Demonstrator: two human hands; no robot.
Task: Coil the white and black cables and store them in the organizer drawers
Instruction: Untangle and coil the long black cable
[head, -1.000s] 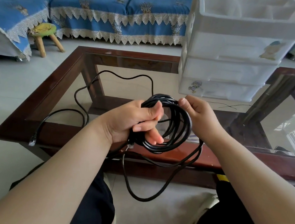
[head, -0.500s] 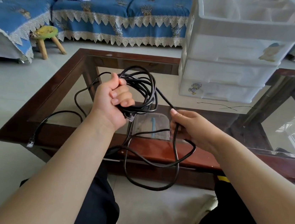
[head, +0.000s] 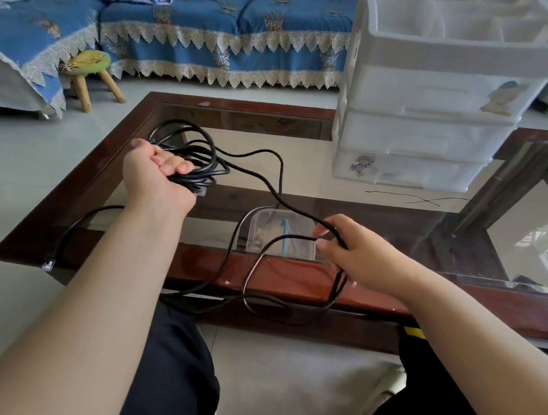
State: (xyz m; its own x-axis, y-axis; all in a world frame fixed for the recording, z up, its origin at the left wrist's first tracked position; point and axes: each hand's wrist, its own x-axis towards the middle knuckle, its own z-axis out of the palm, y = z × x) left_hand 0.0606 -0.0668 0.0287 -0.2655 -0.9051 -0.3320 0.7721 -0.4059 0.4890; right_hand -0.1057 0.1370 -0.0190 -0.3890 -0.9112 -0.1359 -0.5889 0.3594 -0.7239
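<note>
A living room: a glass-topped table [head: 291, 278] with a dark wood frame stands before a blue-covered sofa [head: 218, 28]. The black cable [head: 253, 167] is partly coiled. The left hand [head: 155, 175] grips the bundle of loops above the table's left part, with a plug showing just under the fist. One strand runs from there to the right hand [head: 357, 252], whose fingers curl round it near the front rail. More slack droops over the table edge toward the floor, and the far end with its plug [head: 48, 264] hangs at the left corner. The cable looks light and limp yet springy, so loops would likely spread unless pinched together where they cross. The white organizer [head: 427, 98] stands at the table's far right, well apart from both hands. A small stool [head: 90, 64] sits by the sofa.
</note>
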